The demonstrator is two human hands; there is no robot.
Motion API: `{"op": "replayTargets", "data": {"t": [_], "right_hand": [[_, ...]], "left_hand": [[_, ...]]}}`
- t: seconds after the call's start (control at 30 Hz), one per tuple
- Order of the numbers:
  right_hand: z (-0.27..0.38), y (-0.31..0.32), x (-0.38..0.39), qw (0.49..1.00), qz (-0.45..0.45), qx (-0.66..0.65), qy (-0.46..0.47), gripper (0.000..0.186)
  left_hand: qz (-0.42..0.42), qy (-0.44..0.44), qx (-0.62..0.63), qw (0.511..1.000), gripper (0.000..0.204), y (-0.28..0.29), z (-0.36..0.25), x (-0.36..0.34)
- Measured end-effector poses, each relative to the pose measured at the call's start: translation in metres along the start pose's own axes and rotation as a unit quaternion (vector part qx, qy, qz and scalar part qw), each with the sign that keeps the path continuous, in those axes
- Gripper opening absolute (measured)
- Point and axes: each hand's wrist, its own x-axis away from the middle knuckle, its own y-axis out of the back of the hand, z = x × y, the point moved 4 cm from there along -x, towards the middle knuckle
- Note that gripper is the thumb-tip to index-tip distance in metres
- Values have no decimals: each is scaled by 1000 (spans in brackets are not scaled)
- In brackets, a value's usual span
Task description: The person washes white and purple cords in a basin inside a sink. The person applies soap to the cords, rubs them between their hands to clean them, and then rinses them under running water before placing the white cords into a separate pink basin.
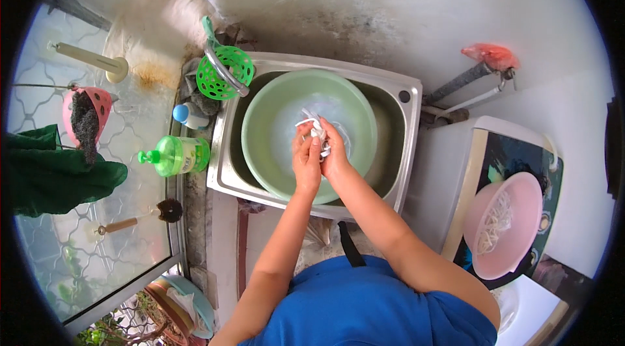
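Observation:
Over a light green basin [256,126] of cloudy water, my two hands meet with a bundle of thin white cords [317,130] between them. My left hand [306,162] is closed against the bundle from the left, fingers pressed to it. From the right, my right hand [334,154] wraps round the same cords, and a loop sticks out above the fingertips. Whether they are laces or some other cord I cannot tell. The basin sits inside a metal sink [398,131].
A green perforated basket [218,81] hangs by the tap [224,71]. Left of the sink stand a green pump bottle [179,155] and a blue-capped white bottle [191,115]. At right, a pink basin [526,216] with more white cords rests on a white appliance [435,180].

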Motion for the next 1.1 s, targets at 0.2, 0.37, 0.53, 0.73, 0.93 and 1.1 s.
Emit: {"op": "replayTargets", "data": {"t": [0.2,0.37,0.53,0.73,0.93,1.1], "right_hand": [[13,-5,29,984,-153,81,42,20],[44,-15,31,983,-120,34,135,21],[42,-70,53,996,26,-42,71,25],[41,-78,69,968,14,158,193,20],[37,-76,97,579,-97,629,510,21],[35,-47,83,859,-93,299,405,34]], "left_hand": [[48,-261,-429,863,34,-11,-71,2],[-39,-126,-32,991,36,23,-60,-10],[8,378,206,902,57,12,10,-2],[169,351,591,706,55,-32,-44,3],[104,268,567,772,44,-38,-74,-3],[135,206,500,830,47,-47,-69,3]]}}
